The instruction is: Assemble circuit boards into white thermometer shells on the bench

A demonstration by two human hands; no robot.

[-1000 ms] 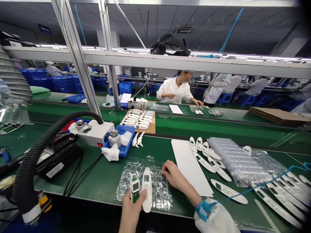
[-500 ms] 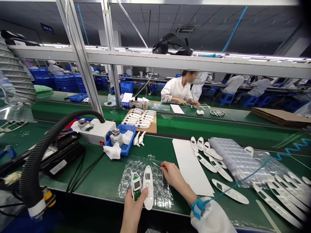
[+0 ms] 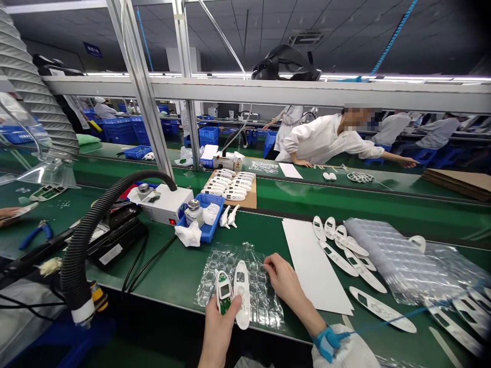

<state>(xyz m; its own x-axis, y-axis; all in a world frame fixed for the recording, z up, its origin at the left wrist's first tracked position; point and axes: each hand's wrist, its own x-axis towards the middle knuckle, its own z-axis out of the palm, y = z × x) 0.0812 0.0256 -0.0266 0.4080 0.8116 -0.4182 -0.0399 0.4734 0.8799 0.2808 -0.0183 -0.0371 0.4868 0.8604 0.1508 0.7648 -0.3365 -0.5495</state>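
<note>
My left hand [image 3: 219,324] is closed around two long white plastic parts held side by side. One is a half-shell [image 3: 224,291] with a green circuit board and a small screen; the other is a slim white cover [image 3: 241,286] with a window and round button spots. Under them lies a clear plastic sheet [image 3: 268,312] with rows of square pockets. My right hand [image 3: 282,277] is at the right edge of this sheet, its thumb and fingers pinched together. Whatever they hold is too small to make out. A blue strap [image 3: 327,343] circles the right wrist.
White paper [image 3: 314,271] lies right of my hand, with several white covers [image 3: 381,309] and bubble wrap [image 3: 399,255] beyond. Left stand a blue tray [image 3: 209,232] with a bottle, a white box [image 3: 163,204] and a black hose [image 3: 72,245]. A co-worker [image 3: 322,138] leans across the opposite bench.
The view has shifted a little, so the bench appears further right. The co-worker opposite now stretches an arm out to the right. My hands keep nearly the same pose over the plastic sheet.
</note>
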